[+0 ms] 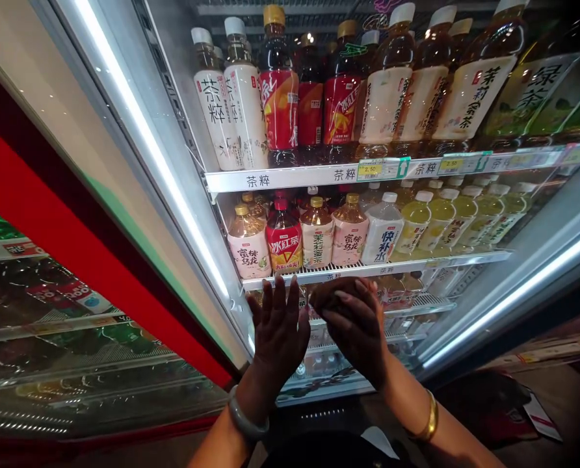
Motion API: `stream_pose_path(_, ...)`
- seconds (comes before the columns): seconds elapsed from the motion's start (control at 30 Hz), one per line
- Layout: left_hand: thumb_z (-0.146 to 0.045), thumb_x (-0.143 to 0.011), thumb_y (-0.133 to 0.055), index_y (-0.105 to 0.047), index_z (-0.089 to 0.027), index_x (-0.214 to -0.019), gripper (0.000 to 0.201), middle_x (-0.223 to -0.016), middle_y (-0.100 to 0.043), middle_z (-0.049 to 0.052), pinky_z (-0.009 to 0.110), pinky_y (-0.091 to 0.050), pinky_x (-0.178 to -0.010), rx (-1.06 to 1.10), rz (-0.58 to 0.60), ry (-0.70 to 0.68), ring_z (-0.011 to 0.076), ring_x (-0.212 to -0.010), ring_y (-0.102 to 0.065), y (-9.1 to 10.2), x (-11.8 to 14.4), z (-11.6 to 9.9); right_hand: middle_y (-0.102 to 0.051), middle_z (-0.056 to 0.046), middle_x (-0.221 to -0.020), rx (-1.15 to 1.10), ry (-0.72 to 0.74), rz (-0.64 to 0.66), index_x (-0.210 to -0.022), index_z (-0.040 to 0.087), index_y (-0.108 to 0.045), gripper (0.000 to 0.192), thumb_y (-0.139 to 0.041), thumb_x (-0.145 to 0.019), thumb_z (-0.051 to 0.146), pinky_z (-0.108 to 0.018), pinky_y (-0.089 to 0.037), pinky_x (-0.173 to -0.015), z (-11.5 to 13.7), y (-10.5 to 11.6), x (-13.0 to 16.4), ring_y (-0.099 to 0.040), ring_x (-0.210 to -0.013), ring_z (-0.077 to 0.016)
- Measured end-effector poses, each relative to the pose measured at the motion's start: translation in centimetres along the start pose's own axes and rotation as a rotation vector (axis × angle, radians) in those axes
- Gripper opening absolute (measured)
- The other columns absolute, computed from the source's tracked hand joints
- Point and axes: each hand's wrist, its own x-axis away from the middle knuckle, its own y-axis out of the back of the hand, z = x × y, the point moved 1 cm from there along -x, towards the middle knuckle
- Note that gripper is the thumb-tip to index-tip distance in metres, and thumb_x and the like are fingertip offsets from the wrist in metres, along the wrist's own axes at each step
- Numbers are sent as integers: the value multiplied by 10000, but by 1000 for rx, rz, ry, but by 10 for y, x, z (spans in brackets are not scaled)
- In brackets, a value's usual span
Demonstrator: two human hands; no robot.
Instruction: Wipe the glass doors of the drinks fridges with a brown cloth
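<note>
— Hands first: we have our left hand [279, 325] raised flat, fingers spread and straight, grasping nothing, its fingertips just under the white wire shelf edge [368, 268] of the open glass-door cooler. Why so flat?

— We judge it steadies or feels along the shelf below; the palm faces the bottles, not around any of them. Our right hand [355, 325] is curled, fingers bent over something dark at the fingertips, but we cannot tell whether it clasps a bottle cap or merely rests there.

— And what sits nearest?

— Just above the hands stands a row of short plastic tea bottles: a pale pink-labelled peach oolong bottle [249, 250], a red-labelled iced tea bottle [283, 242], a cream-labelled jasmine tea bottle [316, 239], labels turned outward so shoppers read them. The lower shelf, where we reach, is dim and mostly hidden by the hands.

— Wrists?

— A pale grey jade bangle [245, 419] on the left, a gold metal bangle [429, 419] on the right.

— Higher up?

— Tall white-labelled tea bottles [231, 104] stand above yellow price tags [369, 169] clipped to the rail.
</note>
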Motion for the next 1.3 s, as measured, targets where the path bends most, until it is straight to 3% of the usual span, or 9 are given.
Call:
stream_pose_path(0.2, -196, -1017, -544, -133, -154, -1691, 791, -1766, -7, 76, 443, 77, -1345, -27, -3, 26, 217, -1653, 54, 9, 11, 21, -618, -19, -1403, -33, -2, -91, -1186, 327, -729, 331, -751, -894, 173, -518, -448, -1255, 25, -25, -42, -426, -1517, -275)
stream_pose_path(0.33, -163, -1013, -528, -116, -163, -1693, 795, -1766, -18, 81, 478, 33, -1350, -45, -32, 14, 232, -1653, 40, 13, 21, 35, -685, 20, -1333, -30, 114, -17, -1172, 347, -748, 334, -745, -900, 153, -453, -398, -1296, 37, -39, -23, -434, -1517, -213)
stream_pose_path(0.43, -108, -976, -558, -125, -175, -1694, 841, -1767, -15, 84, 461, 9, -1354, -57, -26, 21, 238, -1652, 29, 14, 25, 38, -695, 15, -1327, 4, 79, 4, -1193, 349, -747, 394, -768, -869, 126, -472, -380, -1307, 32, -33, -9, -448, -1513, -216)
stream_pose_path(0.57, -121, -969, -586, -129, -183, -1694, 859, -1771, 11, 82, 421, 13, -1353, -68, -9, 42, 235, -1653, 28, 14, 29, 38, -637, -3, -1412, -8, -44, -84, -1179, 345, -739, 351, -762, -882, 159, -508, -470, -1247, 32, -29, -30, -426, -1528, -268)
stream_pose_path(0.67, -144, -979, -581, -128, -184, -1696, 848, -1770, 2, 90, 436, 14, -1354, -71, -1, 46, 237, -1653, 23, 14, 36, 41, -640, 19, -1431, -6, 13, -59, -1200, 374, -733, 367, -767, -884, 190, -506, -427, -1284, 42, -42, -40, -403, -1546, -256)
stream_pose_path(0.87, -147, -987, -550, -107, -149, -1693, 834, -1762, -25, 100, 473, -14, -1357, -69, 12, 23, 250, -1652, 8, 18, 52, 52, -720, 64, -1297, -17, 148, 71, -1172, 378, -745, 310, -715, -935, 180, -447, -335, -1333, 44, -45, 0, -474, -1494, -172)
stream_pose_path(1.0, -158, -967, -603, -124, -143, -1691, 868, -1753, -44, 132, 513, -4, -1354, -112, 23, -11, 272, -1648, 4, 15, 57, 58, -711, 16, -1284, -13, 39, 6, -1146, 339, -752, 294, -736, -911, 163, -499, -365, -1315, 35, -30, -12, -453, -1511, -222)
stream_pose_path(1.13, -174, -958, -615, -112, -152, -1694, 892, -1749, -20, 149, 531, -6, -1349, -88, 29, -19, 290, -1641, 13, 9, 65, 61, -674, 4, -1389, -23, 34, 4, -1189, 342, -742, 356, -789, -869, 194, -480, -414, -1289, 42, -39, -27, -397, -1552, -241)
stream_pose_path(1.3, -166, -940, -611, -126, -153, -1693, 896, -1744, -12, 151, 569, 6, -1340, -51, 51, 4, 289, -1638, 30, 1, 75, 57, -724, 23, -1315, -16, 156, 91, -1173, 349, -751, 358, -807, -861, 181, -491, -276, -1351, 39, -43, 7, -441, -1524, -195)
